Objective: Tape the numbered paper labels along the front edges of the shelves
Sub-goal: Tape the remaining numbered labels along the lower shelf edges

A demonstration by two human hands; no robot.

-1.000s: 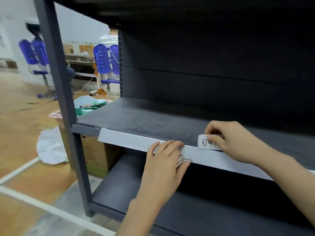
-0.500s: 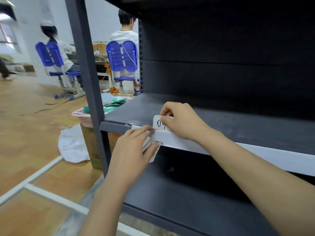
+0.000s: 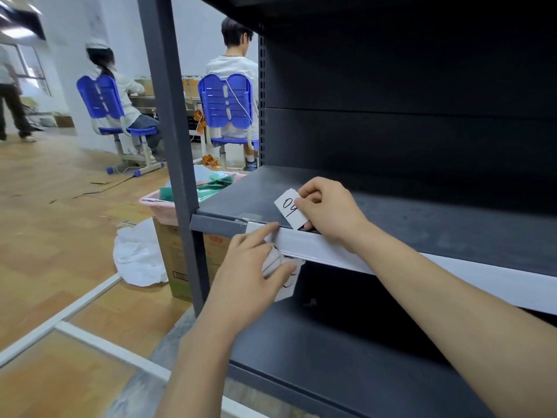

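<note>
Right hand (image 3: pixel 330 214) pinches the 04 label (image 3: pixel 287 207); left hand (image 3: pixel 248 268) grips spare labels (image 3: pixel 287 286) (forefinger on white strip (image 3: pixel 319 250)).

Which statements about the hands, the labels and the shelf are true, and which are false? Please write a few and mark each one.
1. The right hand pinches a label marked 04. True.
2. The left hand holds spare labels while its index finger touches the white strip. True.
3. The label is already stuck flat on the white strip. False: it is held tilted above the strip, over the shelf.
4. The pink basket stands on the shelf. False: it sits on a cardboard box beside the shelf.
</note>
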